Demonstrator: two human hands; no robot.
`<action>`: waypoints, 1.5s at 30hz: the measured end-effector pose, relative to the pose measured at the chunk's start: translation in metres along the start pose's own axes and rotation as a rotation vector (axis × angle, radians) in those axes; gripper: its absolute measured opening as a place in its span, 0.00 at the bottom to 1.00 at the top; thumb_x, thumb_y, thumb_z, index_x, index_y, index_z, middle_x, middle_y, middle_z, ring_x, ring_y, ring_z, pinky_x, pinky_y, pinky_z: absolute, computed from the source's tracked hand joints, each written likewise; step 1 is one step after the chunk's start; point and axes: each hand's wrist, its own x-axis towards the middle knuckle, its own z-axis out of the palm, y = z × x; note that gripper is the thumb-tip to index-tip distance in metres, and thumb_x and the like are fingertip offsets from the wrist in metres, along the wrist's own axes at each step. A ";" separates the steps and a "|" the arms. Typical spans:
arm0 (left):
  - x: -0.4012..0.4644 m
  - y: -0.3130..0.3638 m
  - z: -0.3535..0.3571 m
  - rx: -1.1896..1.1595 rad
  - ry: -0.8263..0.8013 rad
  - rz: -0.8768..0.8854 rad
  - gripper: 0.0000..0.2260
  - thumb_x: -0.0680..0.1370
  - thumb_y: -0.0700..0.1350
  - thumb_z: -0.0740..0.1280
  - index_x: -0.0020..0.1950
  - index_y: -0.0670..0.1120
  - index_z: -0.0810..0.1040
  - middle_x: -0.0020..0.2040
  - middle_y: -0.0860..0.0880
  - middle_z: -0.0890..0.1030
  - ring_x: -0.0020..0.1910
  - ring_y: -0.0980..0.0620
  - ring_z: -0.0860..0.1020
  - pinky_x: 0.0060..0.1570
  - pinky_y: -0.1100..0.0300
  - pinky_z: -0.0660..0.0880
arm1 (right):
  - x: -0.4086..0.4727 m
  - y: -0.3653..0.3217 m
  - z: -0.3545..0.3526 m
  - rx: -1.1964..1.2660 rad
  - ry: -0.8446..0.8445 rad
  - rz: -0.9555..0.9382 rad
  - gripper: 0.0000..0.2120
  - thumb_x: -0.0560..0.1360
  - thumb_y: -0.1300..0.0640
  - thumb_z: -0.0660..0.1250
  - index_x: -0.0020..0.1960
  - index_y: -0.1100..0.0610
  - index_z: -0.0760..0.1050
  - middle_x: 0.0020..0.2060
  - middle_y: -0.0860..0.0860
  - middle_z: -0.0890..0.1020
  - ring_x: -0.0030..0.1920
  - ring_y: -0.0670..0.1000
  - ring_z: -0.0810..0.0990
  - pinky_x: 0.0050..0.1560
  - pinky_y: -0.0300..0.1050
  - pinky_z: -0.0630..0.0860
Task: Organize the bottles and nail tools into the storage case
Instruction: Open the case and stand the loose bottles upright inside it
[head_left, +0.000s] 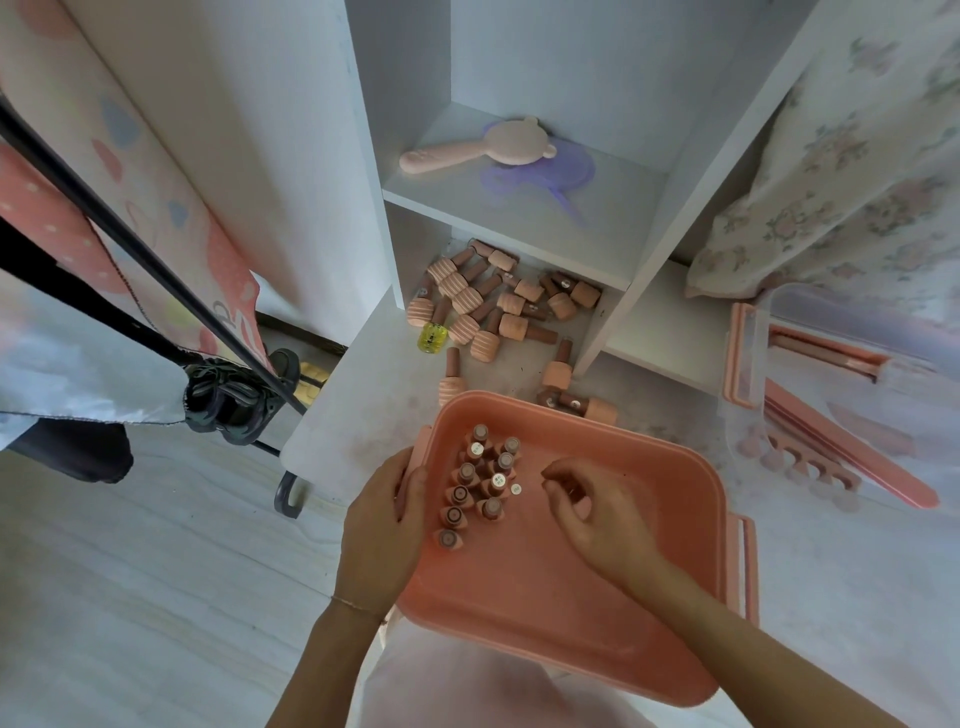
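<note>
A pink storage case sits in front of me, with several nail polish bottles standing upright in its left part. My left hand grips the case's left rim. My right hand hovers over the case's middle just right of the standing bottles, fingers curled round what looks like a peach-capped bottle, mostly hidden. Several more peach-capped bottles lie loose on the white shelf floor beyond the case, one yellow bottle among them. Pink nail files and toe separators lie at the right.
A clear lidded tray holds the nail tools on the right. On the upper shelf lie a pink hairbrush and a purple mirror. A black clothes rack and shoes stand at the left; floral fabric hangs at the right.
</note>
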 end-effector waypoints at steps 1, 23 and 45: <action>0.001 0.000 -0.002 0.017 -0.012 0.020 0.07 0.79 0.47 0.59 0.54 0.58 0.72 0.44 0.61 0.78 0.46 0.67 0.75 0.40 0.74 0.67 | 0.004 -0.005 -0.007 0.006 0.065 -0.055 0.05 0.73 0.62 0.65 0.47 0.59 0.78 0.40 0.46 0.80 0.39 0.44 0.76 0.43 0.38 0.73; 0.007 0.004 -0.028 0.067 -0.134 0.022 0.03 0.73 0.57 0.64 0.44 0.62 0.73 0.40 0.61 0.80 0.42 0.66 0.78 0.37 0.71 0.72 | 0.023 -0.014 -0.022 -0.410 0.225 -0.101 0.13 0.74 0.51 0.59 0.48 0.57 0.79 0.42 0.52 0.83 0.40 0.53 0.80 0.40 0.47 0.75; 0.148 -0.008 0.061 0.371 -0.127 -0.137 0.15 0.72 0.48 0.67 0.57 0.43 0.76 0.55 0.42 0.74 0.54 0.43 0.72 0.49 0.52 0.70 | 0.129 0.045 -0.018 -0.506 -0.398 0.414 0.15 0.76 0.49 0.61 0.58 0.58 0.72 0.56 0.60 0.74 0.57 0.59 0.72 0.56 0.44 0.66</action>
